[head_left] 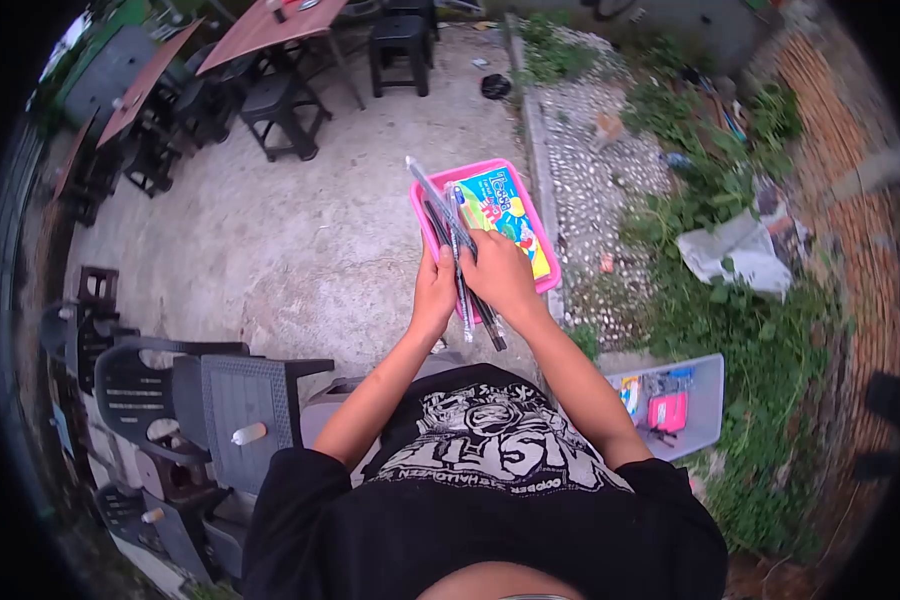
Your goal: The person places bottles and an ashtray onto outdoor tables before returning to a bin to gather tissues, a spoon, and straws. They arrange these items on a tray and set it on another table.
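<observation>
Outdoors, itemised by place relative to the pink tray (pixel 547 281), from left to right.

Far left of the tray: stacked grey plastic chairs (pixel 205 395), dark stools around them.

Upper left of the tray: brown tables (pixel 260 30) with black stools (pixel 282 108) beneath and beside, standing on bare concrete ground (pixel 300 250).

Just left of the tray's near end: left hand (pixel 435 290), fingers curled shut around the lower part of a bundle of pens (pixel 458 250). Grip closed on the bundle.

On and above the tray: the bundle of pens, long thin sticks, dark and silver-grey, held tilted; its top ends project past the tray's upper left corner, its lower ends stick out below the hands. A colourful printed pack (pixel 505 215) lies flat inside the tray, blue, yellow and green.

At the tray's near edge, over its middle: right hand (pixel 497 272), fingers wrapped closed over the same bundle, back of the hand up. Whether it also touches the tray cannot be told.

Below the tray: black printed shirt (pixel 490 450) of the person.

Right of the tray: concrete kerb (pixel 538 130), then gravel and green weeds (pixel 730 180); a crumpled grey sheet (pixel 735 250) among them.

Lower right of the tray: grey tray (pixel 705 400) holding a pink item (pixel 667 411) and small packs, resting by the weeds.

Far right of the tray: brick wall (pixel 850 200).
</observation>
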